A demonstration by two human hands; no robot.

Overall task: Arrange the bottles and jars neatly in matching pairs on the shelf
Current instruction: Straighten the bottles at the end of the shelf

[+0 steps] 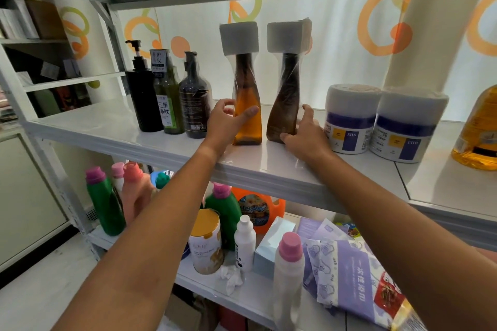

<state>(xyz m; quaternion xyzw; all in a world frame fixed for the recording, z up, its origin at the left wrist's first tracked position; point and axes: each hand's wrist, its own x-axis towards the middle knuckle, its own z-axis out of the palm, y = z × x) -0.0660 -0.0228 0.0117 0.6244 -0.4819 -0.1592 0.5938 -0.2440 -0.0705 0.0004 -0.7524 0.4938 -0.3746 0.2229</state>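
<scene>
Left hand (226, 122) gripped the amber bottle (248, 126), right hand (305, 134) clasped the brown bottle (285, 107) low down, both upright on the glossy white shelf (252, 160). Foam blocks (239, 37) hid their tops; a yellow bottle (478, 129) was cut off at right. A ring-patterned curtain (349, 48) hung behind.

Both bare arms were stretched forward and upward, the left hand (228, 122) wrapped round the amber bottle (247, 129) with its thumb in front, the right hand (305, 134) cupping the dark brown bottle (285, 107) at its base.
</scene>
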